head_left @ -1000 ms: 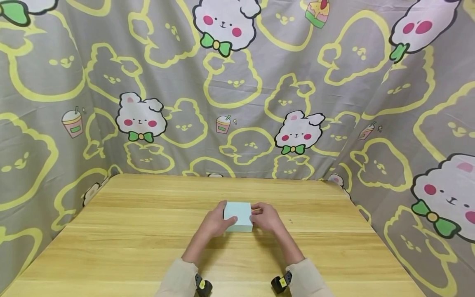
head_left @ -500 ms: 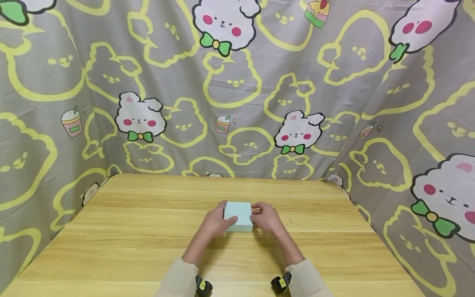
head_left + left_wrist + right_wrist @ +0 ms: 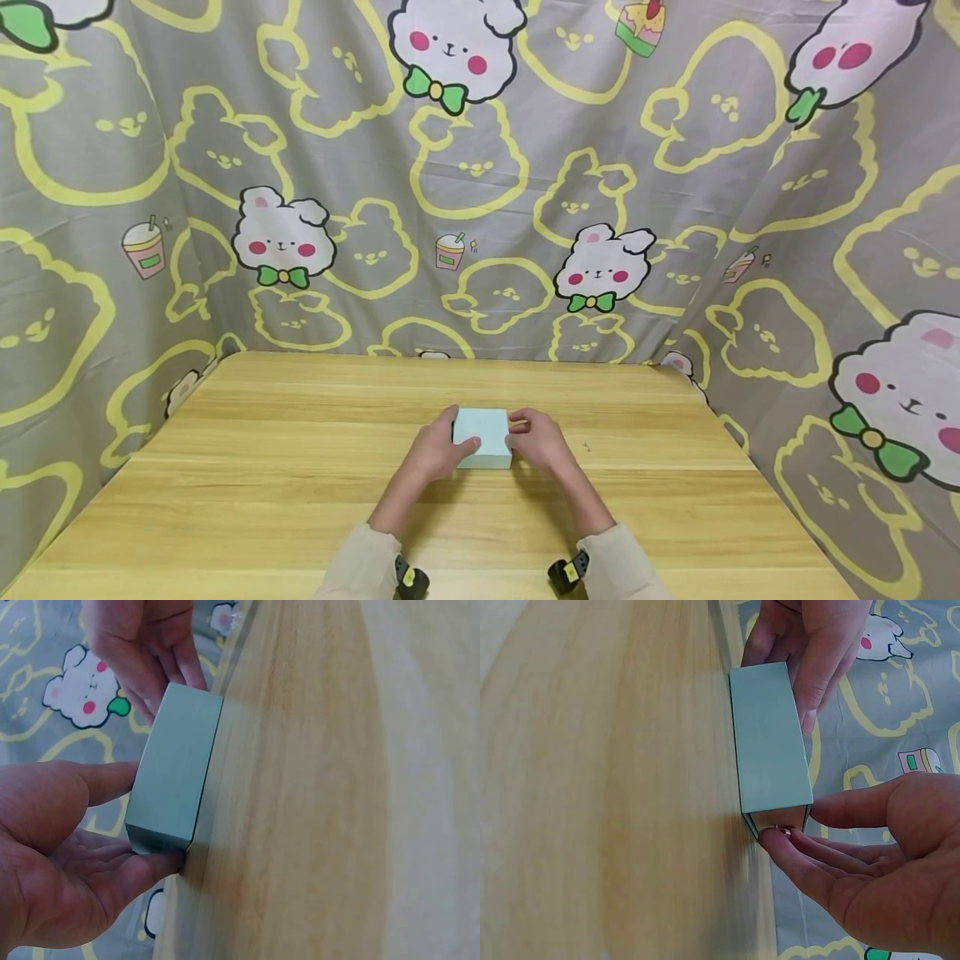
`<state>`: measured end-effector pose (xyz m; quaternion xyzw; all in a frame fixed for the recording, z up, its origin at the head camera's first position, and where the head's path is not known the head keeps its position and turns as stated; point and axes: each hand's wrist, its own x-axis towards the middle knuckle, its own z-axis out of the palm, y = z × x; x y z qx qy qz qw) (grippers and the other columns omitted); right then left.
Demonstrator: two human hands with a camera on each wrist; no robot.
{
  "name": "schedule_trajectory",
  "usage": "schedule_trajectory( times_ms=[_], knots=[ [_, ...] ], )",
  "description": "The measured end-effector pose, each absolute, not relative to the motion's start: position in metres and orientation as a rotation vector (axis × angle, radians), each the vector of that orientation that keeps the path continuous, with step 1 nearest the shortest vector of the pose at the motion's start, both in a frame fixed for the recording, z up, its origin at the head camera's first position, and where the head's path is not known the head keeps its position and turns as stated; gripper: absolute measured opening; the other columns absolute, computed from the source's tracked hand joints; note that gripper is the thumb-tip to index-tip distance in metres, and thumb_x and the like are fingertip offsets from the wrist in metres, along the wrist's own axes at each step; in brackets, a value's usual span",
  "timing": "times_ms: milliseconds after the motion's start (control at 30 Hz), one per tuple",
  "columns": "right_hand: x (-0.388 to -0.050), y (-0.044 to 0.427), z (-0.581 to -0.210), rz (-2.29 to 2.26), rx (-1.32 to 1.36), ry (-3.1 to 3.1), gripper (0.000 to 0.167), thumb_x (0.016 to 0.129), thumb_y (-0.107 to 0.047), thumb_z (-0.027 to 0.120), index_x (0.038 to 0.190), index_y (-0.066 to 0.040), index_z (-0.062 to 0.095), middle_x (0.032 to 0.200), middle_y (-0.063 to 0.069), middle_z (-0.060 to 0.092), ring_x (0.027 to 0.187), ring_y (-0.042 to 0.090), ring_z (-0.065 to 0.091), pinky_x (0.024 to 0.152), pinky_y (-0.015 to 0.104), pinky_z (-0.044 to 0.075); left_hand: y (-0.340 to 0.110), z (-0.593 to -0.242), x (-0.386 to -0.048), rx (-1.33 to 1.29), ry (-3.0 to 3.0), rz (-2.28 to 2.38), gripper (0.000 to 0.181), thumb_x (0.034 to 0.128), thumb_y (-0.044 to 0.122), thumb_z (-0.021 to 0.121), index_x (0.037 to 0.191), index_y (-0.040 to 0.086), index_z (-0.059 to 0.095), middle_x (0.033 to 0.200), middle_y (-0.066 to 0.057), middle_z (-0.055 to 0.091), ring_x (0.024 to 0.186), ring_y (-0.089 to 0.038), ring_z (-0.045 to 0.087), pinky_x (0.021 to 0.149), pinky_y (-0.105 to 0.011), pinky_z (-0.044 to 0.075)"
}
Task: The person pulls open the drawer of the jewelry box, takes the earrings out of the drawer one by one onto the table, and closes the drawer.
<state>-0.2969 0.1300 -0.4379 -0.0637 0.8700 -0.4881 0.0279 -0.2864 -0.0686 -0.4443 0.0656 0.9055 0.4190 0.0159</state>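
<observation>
A pale blue-green box (image 3: pixel 482 435) sits at the middle of the wooden table, between both hands. My left hand (image 3: pixel 437 447) grips its left end, thumb on the top and fingers lower down, as the left wrist view also shows on the box (image 3: pixel 171 761). At the other end is my right hand (image 3: pixel 537 439), its thumb against the box's edge. In the right wrist view the right hand's fingers (image 3: pixel 810 874) curl against the box's brownish end panel (image 3: pixel 769 818), at a small shiny metal piece (image 3: pixel 784 832). The fingertips partly cover that piece.
The wooden table (image 3: pixel 300 500) extends around the hands. A small mark or speck (image 3: pixel 587 447) lies to the right of the right hand. Grey patterned curtains (image 3: pixel 480 208) stand behind the table and along both sides. Each wrist wears a black camera.
</observation>
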Motion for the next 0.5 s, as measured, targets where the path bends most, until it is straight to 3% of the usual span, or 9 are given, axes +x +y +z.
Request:
schedule_trajectory(
  times_ms=[500],
  knots=[
    [-0.295,0.1314,-0.4359,-1.485,-0.194,2.716,0.049,0.092,-0.004,0.066,0.138,0.007,0.054,0.117,0.022,0.071,0.096,0.03,0.073,0.078,0.039,0.06,-0.0758,-0.4401,-0.2853,0.153,2.775,1.336,0.076,0.0987,0.037,0.067,0.156,0.0,0.033,0.149,-0.03,0.049,0.135,-0.047,0.049,0.107,-0.061,0.044]
  ],
)
